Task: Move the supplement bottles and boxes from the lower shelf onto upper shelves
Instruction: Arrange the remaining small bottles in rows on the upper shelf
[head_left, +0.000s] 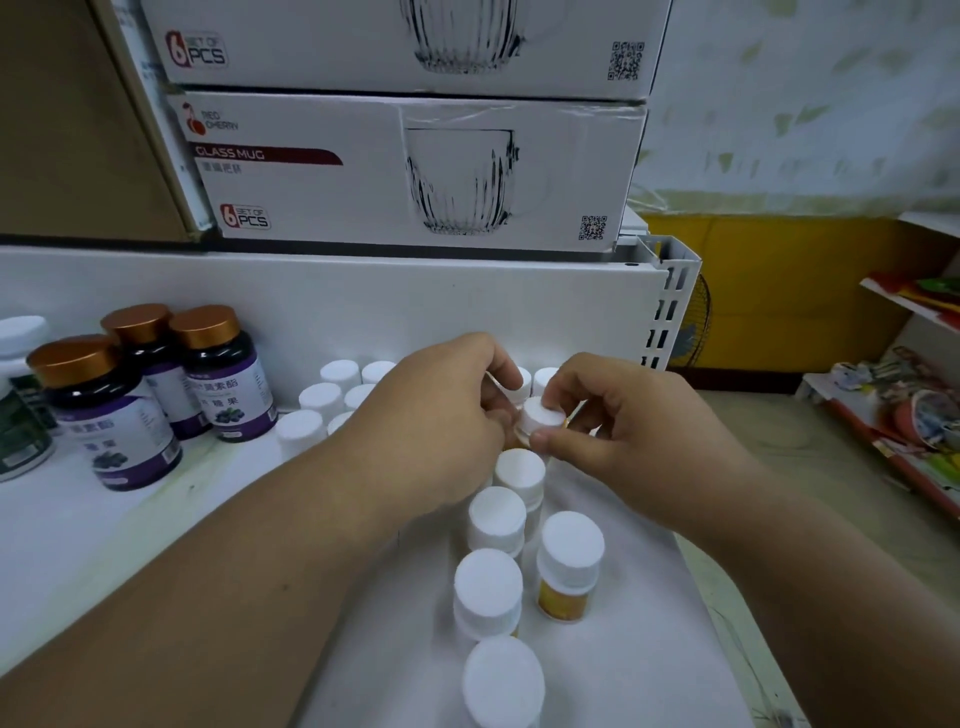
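Bottles first, from the left: three dark glass supplement bottles with copper caps (205, 374) stand on the white metal shelf (78, 519), beside a white-capped green-labelled bottle (21, 395) at the frame edge. About seven small white-capped bottles (340, 375) cluster at the back wall. Left hand (431, 415) pinches one partly hidden bottle; right hand (623, 431) pinches a small white-capped bottle (540, 422), lifted and tilted. Five more white-capped bottles (569, 561) run forward. Two white glass-mug boxes (415, 171) sit stacked above.
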